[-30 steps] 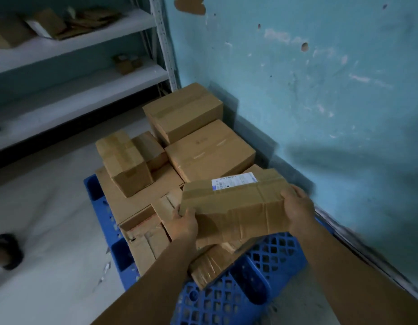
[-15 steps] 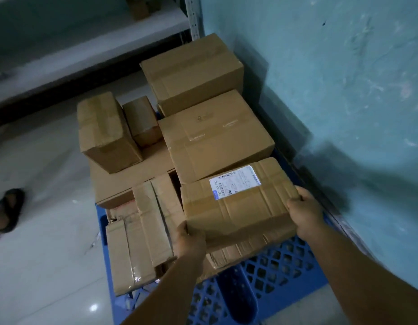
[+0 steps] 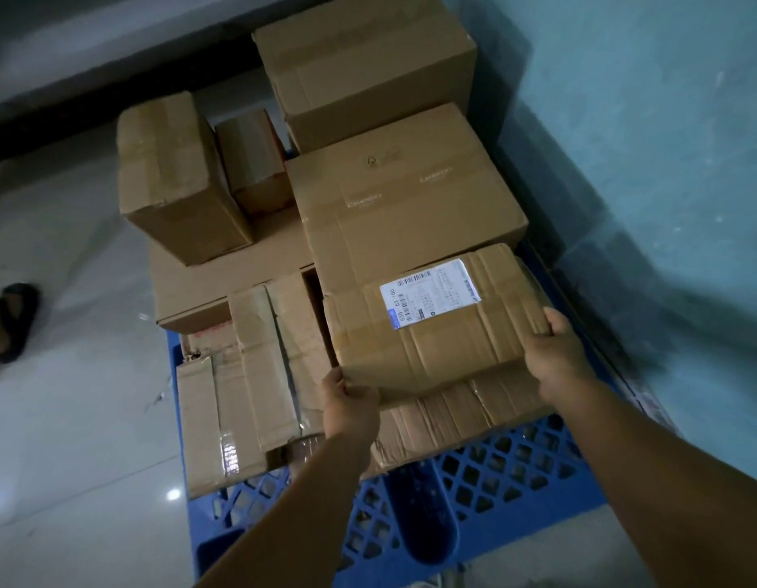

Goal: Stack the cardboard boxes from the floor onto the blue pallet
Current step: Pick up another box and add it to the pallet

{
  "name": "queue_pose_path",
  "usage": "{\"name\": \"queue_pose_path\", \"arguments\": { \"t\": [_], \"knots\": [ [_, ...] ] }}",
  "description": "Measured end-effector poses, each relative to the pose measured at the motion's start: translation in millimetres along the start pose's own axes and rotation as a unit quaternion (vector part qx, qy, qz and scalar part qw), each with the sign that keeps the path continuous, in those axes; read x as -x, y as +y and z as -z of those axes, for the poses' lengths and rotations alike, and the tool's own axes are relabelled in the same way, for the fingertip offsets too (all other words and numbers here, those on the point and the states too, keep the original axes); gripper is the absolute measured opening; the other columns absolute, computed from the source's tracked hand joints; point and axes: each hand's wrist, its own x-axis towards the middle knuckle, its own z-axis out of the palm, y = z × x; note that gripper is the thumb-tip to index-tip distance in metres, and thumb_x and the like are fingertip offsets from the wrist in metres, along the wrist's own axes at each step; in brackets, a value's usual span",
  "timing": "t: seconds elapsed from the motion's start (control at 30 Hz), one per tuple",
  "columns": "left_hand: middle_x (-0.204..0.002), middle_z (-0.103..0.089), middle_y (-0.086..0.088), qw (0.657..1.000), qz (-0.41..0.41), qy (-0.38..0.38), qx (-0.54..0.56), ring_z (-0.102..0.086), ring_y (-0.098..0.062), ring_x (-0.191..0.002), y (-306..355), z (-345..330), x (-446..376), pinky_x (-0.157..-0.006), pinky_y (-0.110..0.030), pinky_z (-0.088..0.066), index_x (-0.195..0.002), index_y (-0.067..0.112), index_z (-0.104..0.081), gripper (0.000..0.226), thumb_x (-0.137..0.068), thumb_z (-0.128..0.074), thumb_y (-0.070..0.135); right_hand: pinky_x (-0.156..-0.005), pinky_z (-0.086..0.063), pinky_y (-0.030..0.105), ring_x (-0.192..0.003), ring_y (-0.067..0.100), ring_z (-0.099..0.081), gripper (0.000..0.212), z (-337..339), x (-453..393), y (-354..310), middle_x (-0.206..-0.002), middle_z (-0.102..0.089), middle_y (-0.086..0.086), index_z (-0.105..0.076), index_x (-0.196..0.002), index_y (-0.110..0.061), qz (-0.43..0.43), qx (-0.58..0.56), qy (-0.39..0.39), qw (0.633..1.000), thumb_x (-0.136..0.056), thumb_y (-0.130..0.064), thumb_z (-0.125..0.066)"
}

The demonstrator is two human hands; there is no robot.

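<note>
Left hand (image 3: 350, 407) and right hand (image 3: 557, 354) grip labelled box (image 3: 431, 333) at opposite ends, lying flat atop crumpled box (image 3: 461, 418) on blue pallet (image 3: 516, 473), long axis left-right.

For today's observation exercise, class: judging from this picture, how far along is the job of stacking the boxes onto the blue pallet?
Done: several cardboard boxes already sit on the blue pallet, including the printed box. In hand: the left hand and right hand grip the labelled box as it lies on a crumpled box. Left: letting go; no boxes show on the visible floor.
</note>
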Motion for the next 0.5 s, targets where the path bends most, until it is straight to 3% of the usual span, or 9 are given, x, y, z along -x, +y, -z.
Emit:
{"name": "queue_pose_path", "arguments": {
  "t": [0.07, 0.13, 0.23, 0.33, 0.5],
  "knots": [
    [-0.129, -0.053, -0.007, 1.000, -0.002, -0.012, 0.006, -0.057, -0.023, -0.099, 1.3, 2.2, 5.1, -0.075, -0.032, -0.053, -0.146, 0.023, -0.029, 0.063, -0.092, -0.055, 0.003, -0.100, -0.043, 0.051, -0.117, 0.027, -0.051, 0.052, 0.6, 4.8, 1.4, -0.134, -0.051, 0.002, -0.031, -0.144, -0.040, 0.000, 0.007, -0.001, 1.000, -0.094, -0.030, -0.043],
    [-0.129, -0.052, -0.003, 1.000, -0.008, -0.021, 0.019, -0.053, -0.023, -0.109, 4.9, 5.7, 14.7, -0.093, -0.038, -0.049, -0.148, 0.022, -0.028, 0.066, -0.092, -0.058, 0.007, -0.103, -0.039, 0.052, -0.126, 0.030, -0.046, 0.058, 3.3, 16.6, -2.0, -0.146, -0.042, 0.003, -0.021, -0.148, -0.039, -0.008, 0.010, 0.004, 1.000, -0.093, -0.038, -0.040],
    [-0.138, -0.049, -0.004, 0.998, -0.024, -0.029, 0.045, -0.050, -0.021, -0.114, 16.8, 16.0, 35.8, -0.098, -0.038, -0.043, -0.148, 0.021, -0.029, 0.063, -0.094, -0.060, 0.018, -0.107, -0.033, 0.045, -0.134, 0.032, -0.038, 0.060, 9.4, 52.6, -19.9, -0.154, -0.031, 0.005, -0.014, -0.152, -0.032, -0.023, -0.022, 0.007, 0.999, -0.098, -0.040, -0.038],
    [-0.152, -0.037, -0.003, 0.997, -0.033, -0.037, 0.057, -0.041, -0.024, -0.133, 27.8, 39.7, 57.5, -0.097, -0.034, -0.037, -0.152, 0.023, -0.026, 0.067, -0.094, -0.059, 0.031, -0.105, -0.033, 0.039, -0.138, 0.030, -0.033, 0.059, 11.3, 95.2, -34.6, -0.156, -0.027, 0.006, -0.016, -0.154, -0.023, 0.000, -0.058, 0.011, 0.998, -0.101, -0.033, -0.041],
    [-0.148, -0.042, -0.002, 0.994, -0.064, -0.027, 0.088, -0.043, -0.023, -0.132, 27.8, 108.0, 90.4, -0.103, -0.039, -0.035, -0.149, 0.026, -0.032, 0.062, -0.094, -0.056, 0.040, -0.103, -0.036, 0.043, -0.136, 0.026, -0.038, 0.059, -6.3, 174.9, -56.7, -0.155, -0.030, 0.002, -0.022, -0.152, -0.026, 0.044, -0.092, -0.018, 0.995, -0.099, -0.047, -0.039]
  ]
}}
